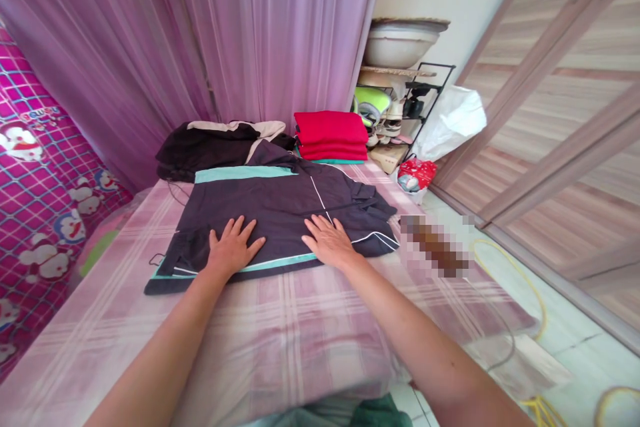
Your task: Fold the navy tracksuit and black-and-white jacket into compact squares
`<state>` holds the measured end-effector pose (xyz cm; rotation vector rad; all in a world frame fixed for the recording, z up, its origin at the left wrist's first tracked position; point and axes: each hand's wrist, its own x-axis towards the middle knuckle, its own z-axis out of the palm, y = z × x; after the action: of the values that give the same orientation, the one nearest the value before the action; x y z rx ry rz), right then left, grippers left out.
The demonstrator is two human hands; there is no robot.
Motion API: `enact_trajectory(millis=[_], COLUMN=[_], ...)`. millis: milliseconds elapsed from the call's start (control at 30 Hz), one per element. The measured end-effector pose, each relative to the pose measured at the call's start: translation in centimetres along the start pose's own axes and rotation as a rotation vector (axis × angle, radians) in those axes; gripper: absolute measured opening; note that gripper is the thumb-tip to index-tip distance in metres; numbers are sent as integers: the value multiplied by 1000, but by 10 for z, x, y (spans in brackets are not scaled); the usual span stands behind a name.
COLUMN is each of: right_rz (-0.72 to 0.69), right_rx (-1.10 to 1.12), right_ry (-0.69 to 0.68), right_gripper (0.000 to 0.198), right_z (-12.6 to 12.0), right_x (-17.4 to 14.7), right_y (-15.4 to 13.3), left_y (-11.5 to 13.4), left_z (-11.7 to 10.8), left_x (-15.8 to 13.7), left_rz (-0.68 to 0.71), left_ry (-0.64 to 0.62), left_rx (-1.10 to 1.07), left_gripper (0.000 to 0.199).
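A dark jacket [280,207] with teal bands and white piping lies spread on a pink plaid sheet [280,320]. My left hand [231,247] rests flat on its near left part, fingers spread. Farther right, my right hand [327,240] presses flat on the same jacket beside a white piping line, fingers also apart. Neither hand grips anything. The jacket's collar end reaches toward the pile behind it, and part of its underside is hidden.
Behind the jacket sit a black and cream garment heap [215,147] and a stack of folded red clothes [331,137]. A pixelated brown object [435,247] lies at the right edge. Beyond are a shoe rack [425,103], a red plastic bag [416,173] and purple curtains [280,33].
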<state>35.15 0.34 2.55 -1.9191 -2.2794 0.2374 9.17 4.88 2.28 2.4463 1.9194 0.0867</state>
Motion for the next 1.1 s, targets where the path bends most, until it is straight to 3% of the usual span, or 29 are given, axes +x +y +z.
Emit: enact_trajectory(millis=[200, 367, 433, 533, 633, 733, 900, 1100], right_rz=[95, 107, 70, -27, -60, -28, -8, 90], right_rx=[-78, 17, 124, 179, 120, 72, 109, 361], right_ry=[143, 298, 413, 526, 491, 413, 335, 339], right_gripper=[52, 46, 42, 29, 29, 45, 45, 37], right_z=[3, 4, -1, -12, -16, -16, -22, -25], right_x=[-41, -42, -49, -73, -103, -120, -114, -93], right_y=[88, 105, 110, 128, 153, 168, 162, 160], left_y=[0, 0, -2, -4, -2, 2, 5, 15], left_z=[0, -2, -3, -4, 0, 4, 5, -6], left_x=[3, 0, -7, -22, -37, -45, -45, -40], left_rz=[-10, -10, 66, 306, 516, 589, 568, 448], left_ry=[-17, 45, 156, 258, 183, 88, 65, 114], left_rx=[3, -15, -59, -154, -211, -205, -195, -257], left_gripper=[65, 60, 53, 48, 50, 54, 52, 49])
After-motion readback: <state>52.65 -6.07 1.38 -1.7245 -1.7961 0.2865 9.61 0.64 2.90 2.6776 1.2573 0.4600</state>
